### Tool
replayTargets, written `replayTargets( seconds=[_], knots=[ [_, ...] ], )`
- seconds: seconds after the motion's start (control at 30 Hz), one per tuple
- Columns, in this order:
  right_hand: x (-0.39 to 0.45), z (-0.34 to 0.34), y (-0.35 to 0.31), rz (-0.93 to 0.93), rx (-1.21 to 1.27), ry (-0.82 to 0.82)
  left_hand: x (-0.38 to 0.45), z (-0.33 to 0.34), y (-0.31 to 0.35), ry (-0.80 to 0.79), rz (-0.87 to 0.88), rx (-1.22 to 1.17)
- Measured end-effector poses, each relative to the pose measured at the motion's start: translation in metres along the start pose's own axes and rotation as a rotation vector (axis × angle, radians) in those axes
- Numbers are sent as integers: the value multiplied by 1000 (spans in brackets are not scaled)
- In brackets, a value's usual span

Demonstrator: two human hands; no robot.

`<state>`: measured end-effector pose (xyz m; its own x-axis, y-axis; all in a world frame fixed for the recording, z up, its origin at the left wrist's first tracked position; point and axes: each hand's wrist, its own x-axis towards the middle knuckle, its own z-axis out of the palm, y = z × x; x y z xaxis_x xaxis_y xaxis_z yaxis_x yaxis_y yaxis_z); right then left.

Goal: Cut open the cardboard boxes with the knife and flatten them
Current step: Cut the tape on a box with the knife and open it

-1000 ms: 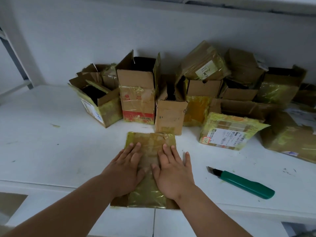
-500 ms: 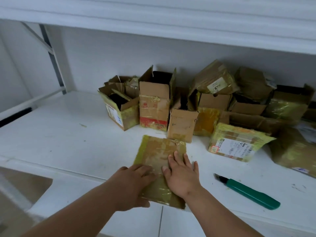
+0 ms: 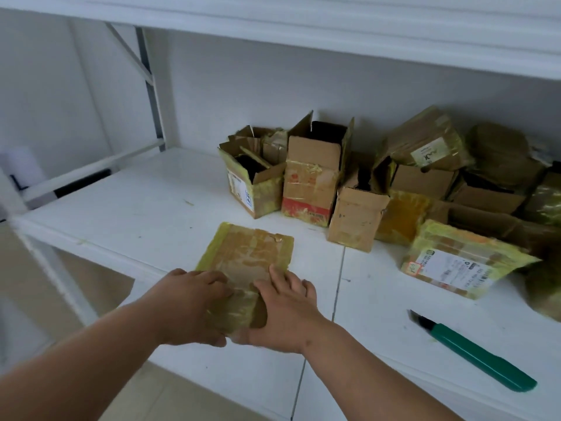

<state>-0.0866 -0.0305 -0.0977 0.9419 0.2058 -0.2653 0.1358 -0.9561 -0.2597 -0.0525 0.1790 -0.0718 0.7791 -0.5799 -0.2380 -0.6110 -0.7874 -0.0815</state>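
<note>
Both hands have stopped pressing flat. The left hand (image 3: 194, 302) and right hand (image 3: 282, 311) now curl around the near edge of the flattened box (image 3: 246, 262), at centre. It looks ready to move aside. The knife (image 3: 473, 354) lies at 4 o'clock.

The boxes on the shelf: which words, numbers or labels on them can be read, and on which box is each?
None can be read with certainty.
White label on the tilted top box: large characters, blurred.
Shipping label on the flat parcel: print and barcode too small.
Side label on the leftmost open box: blurred.
Red band on the tall box: unreadable.
</note>
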Motion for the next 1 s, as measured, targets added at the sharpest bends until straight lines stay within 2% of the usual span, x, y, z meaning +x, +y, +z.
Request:
replayTargets(
  seconds=[0.13, 0.37, 0.57, 0.8, 0.87, 0.9, 1.0],
  knots=[
    [34, 0, -25, -95, -118, -74, -12, 6, -40, 48, -60, -24],
    [116, -6, -84, -185, -79, 61, -2, 12, -143, 34, -189, -89],
    [176, -15, -123, -131, -130, 112, 33, 4, -205, 20, -239, -12],
    [218, -26, -133, -26, -143, 196, 81, 4, -252, -42, -196, 117],
    [223, -33, -123, -14, -84, 323, 97, 7, -266, -16, -221, 62],
    [224, -37, -117, -19, -69, 442, 105, 10, -272, -5, -249, 23],
    [225, -50, -99, -24, -85, 937, 134, 15, -286, 23, -315, -80]
  ],
)
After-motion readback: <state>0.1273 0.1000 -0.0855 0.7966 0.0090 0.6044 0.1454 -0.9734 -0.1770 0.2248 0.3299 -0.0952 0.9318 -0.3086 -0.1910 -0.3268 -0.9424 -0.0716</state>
